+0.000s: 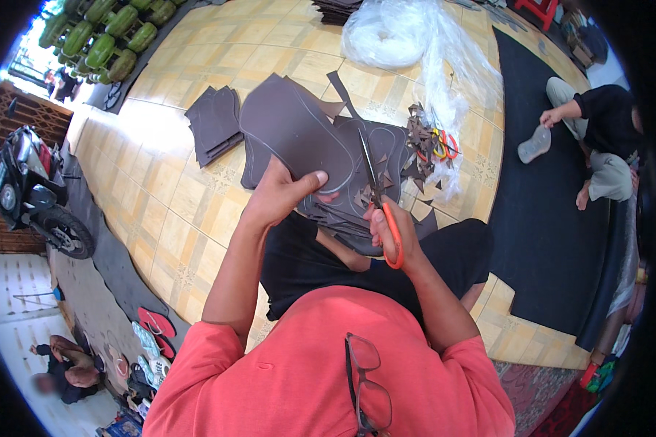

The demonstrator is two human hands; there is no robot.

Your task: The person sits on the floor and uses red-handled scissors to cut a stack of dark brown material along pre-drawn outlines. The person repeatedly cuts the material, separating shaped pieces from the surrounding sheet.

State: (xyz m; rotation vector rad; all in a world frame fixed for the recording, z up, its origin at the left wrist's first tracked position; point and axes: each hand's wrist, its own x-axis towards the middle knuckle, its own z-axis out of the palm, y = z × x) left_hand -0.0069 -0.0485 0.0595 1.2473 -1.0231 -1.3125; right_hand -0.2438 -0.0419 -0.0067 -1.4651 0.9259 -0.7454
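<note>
Left grip (283,193): we clamp the brown sheet (288,131), thumb on top
Right grip (396,226): wrapped round our orange-handled scissors (395,245)
Blades (369,164): beside the sheet's right edge, pointing away

Bright daylight from upper left, glare on tiled floor (149,127), fisheye-bent edges

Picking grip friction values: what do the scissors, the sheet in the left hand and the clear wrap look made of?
Scissors: smooth orange handles, probably plastic; slim, dark blades, likely steel.
Dark brown sheet: matte, no visible weave, perhaps foam or rubber.
Clear wrap: glossy, crinkled, see-through, likely plastic film.
</note>
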